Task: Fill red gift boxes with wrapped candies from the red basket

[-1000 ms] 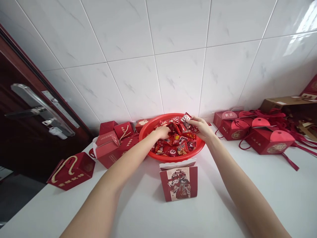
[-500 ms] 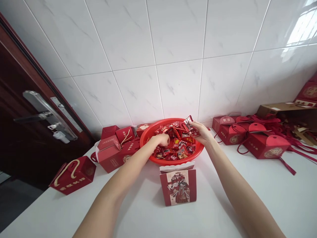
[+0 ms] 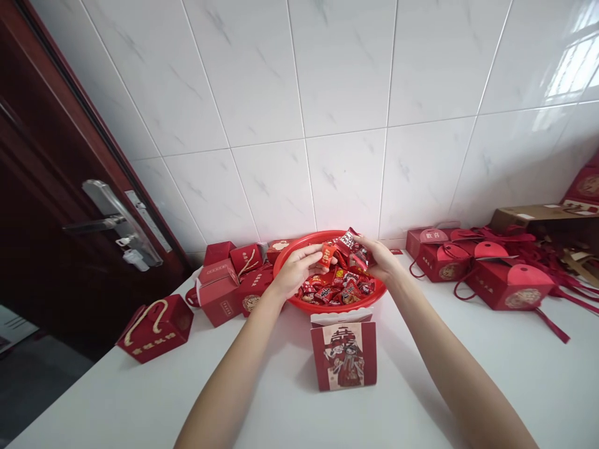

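A red plastic basket (image 3: 309,307) full of wrapped candies (image 3: 334,288) stands against the tiled wall. Over its left part, my left hand (image 3: 299,268) pinches a small orange-red packet (image 3: 327,255). My right hand (image 3: 378,257), above the basket's right side, is closed round wrapped candies, one of them a white and dark red packet (image 3: 349,239). In front of the basket an upright red gift box (image 3: 345,357) with a printed figure has its scalloped top edge raised.
Several red boxes (image 3: 219,293) stand left of the basket, with a rope-handled box (image 3: 156,330) nearer the table edge. On the right are ribboned boxes (image 3: 510,285), loose red ribbons and an open cardboard box (image 3: 538,214). A dark door (image 3: 56,187) is at left.
My left hand has come up out of the candies and now holds an orange-red packet. My right hand stays over the basket with its candies. The view has shifted slightly.
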Demonstrator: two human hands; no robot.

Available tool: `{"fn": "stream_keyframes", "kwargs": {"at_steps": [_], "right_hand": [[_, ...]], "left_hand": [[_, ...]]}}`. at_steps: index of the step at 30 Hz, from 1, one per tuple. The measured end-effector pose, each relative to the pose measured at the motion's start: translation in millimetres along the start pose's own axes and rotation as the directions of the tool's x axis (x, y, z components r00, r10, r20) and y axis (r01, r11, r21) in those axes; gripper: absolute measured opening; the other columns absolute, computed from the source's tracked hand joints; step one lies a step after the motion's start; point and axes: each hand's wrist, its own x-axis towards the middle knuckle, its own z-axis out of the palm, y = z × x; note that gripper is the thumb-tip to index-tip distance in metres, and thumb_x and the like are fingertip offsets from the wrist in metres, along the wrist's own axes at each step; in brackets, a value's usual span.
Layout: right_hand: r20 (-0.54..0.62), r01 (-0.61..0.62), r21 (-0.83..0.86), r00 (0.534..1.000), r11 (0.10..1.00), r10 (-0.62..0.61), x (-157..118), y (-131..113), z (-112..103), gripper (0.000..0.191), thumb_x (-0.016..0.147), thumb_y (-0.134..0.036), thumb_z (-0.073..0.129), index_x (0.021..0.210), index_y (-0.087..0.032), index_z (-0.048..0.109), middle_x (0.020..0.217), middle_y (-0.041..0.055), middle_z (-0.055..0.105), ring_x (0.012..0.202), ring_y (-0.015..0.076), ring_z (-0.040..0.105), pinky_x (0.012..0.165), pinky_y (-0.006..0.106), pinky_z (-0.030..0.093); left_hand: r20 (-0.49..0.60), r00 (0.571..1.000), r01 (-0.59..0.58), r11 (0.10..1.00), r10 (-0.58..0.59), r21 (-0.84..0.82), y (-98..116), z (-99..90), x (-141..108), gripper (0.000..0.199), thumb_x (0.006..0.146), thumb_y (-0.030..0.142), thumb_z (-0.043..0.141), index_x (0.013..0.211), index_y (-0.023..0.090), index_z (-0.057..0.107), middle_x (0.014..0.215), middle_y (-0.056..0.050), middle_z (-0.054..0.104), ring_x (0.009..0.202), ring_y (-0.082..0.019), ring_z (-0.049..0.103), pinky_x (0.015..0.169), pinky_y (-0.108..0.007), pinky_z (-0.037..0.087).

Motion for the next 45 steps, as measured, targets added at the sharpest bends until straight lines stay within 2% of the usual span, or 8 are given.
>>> {"fn": "stream_keyframes", "kwargs": {"at_steps": [3, 9, 13, 17, 25, 32, 40, 45], "right_hand": [[-0.015, -0.031, 0.038, 0.999, 0.999, 0.032, -16, -14, 16, 0.031, 0.057, -0.032, 0.087, 0.07, -0.02, 0.062, 0.064, -0.0031, 0.067, 0.052, 0.0104, 0.058, 0.05, 0.022, 0.051], [0.056, 0.009, -0.159, 0.998, 0.987, -0.001, -39, -32, 29, 0.036, 0.061, -0.026, 0.076, 0.097, -0.023, 0.07, 0.067, -0.0047, 0.07, 0.053, 0.0117, 0.061, 0.05, 0.022, 0.049], [0.076, 0.046, -0.236, 0.997, 0.971, -0.028, -46, -35, 36, 0.025, 0.064, -0.027, 0.074, 0.088, -0.021, 0.074, 0.077, -0.0002, 0.074, 0.065, 0.0144, 0.065, 0.061, 0.026, 0.053], [0.046, 0.033, -0.211, 0.999, 0.977, -0.024, -50, -36, 43, 0.019, 0.063, -0.03, 0.076, 0.08, -0.02, 0.072, 0.071, -0.0021, 0.07, 0.058, 0.012, 0.06, 0.055, 0.025, 0.047], [0.053, 0.003, -0.154, 0.999, 0.988, 0.006, -48, -26, 46, 0.031, 0.066, -0.041, 0.084, 0.082, -0.02, 0.068, 0.074, -0.0025, 0.067, 0.061, 0.0114, 0.059, 0.057, 0.024, 0.048], [0.141, 0.113, -0.206, 0.986, 0.972, -0.085, -49, -24, 41, 0.035, 0.069, -0.044, 0.086, 0.091, -0.021, 0.071, 0.085, 0.0007, 0.072, 0.074, 0.0154, 0.067, 0.069, 0.029, 0.054], [0.086, 0.283, -0.387, 0.959, 0.878, -0.272, -59, -36, 46, 0.03, 0.069, -0.039, 0.086, 0.086, -0.02, 0.07, 0.082, 0.0006, 0.07, 0.073, 0.0152, 0.065, 0.067, 0.029, 0.054], [0.104, 0.337, -0.387, 0.941, 0.858, -0.322, -70, -57, 37, 0.028, 0.072, -0.036, 0.085, 0.091, -0.021, 0.071, 0.087, 0.0016, 0.071, 0.071, 0.0151, 0.064, 0.062, 0.029, 0.053]], "left_hand": [[-0.026, 0.999, -0.05, 0.997, 0.048, -0.065, 6, 8.9, -12, 0.04, 0.079, 0.037, 0.076, 0.111, 0.013, 0.073, 0.097, -0.011, 0.077, 0.084, -0.02, 0.07, 0.081, -0.032, 0.055], [-0.085, 0.983, -0.159, 0.987, 0.16, 0.012, 9, 18.8, -26, 0.054, 0.084, 0.043, 0.073, 0.13, 0.015, 0.063, 0.084, -0.006, 0.075, 0.082, -0.02, 0.071, 0.076, -0.03, 0.055], [-0.098, 0.969, -0.212, 0.966, 0.228, 0.147, 11, 23.7, -31, 0.048, 0.089, 0.044, 0.067, 0.13, 0.018, 0.061, 0.091, -0.005, 0.074, 0.082, -0.019, 0.07, 0.079, -0.031, 0.056], [-0.149, 0.944, -0.258, 0.939, 0.295, 0.226, 10, 26.3, -32, 0.04, 0.091, 0.043, 0.064, 0.124, 0.02, 0.062, 0.1, -0.004, 0.073, 0.085, -0.018, 0.068, 0.08, -0.031, 0.056], [-0.125, 0.952, -0.253, 0.949, 0.278, 0.186, -1, 28.8, -27, 0.046, 0.093, 0.046, 0.062, 0.13, 0.018, 0.057, 0.106, -0.008, 0.073, 0.097, -0.023, 0.07, 0.09, -0.037, 0.054], [-0.14, 0.935, -0.301, 0.938, 0.325, 0.172, 0, 29.2, -27, 0.047, 0.091, 0.047, 0.065, 0.128, 0.019, 0.057, 0.11, -0.008, 0.072, 0.105, -0.022, 0.067, 0.094, -0.035, 0.053], [-0.09, 0.955, -0.261, 0.945, 0.283, 0.195, 6, 30.8, -31, 0.051, 0.091, 0.047, 0.065, 0.132, 0.02, 0.053, 0.074, 0.001, 0.066, 0.066, -0.016, 0.066, 0.064, -0.028, 0.057], [0.067, 0.917, -0.389, 0.842, 0.394, 0.374, 35, 20.2, -50, 0.024, 0.092, 0.038, 0.066, 0.109, 0.022, 0.068, 0.09, -0.004, 0.069, 0.089, -0.019, 0.068, 0.082, -0.031, 0.057]]}}
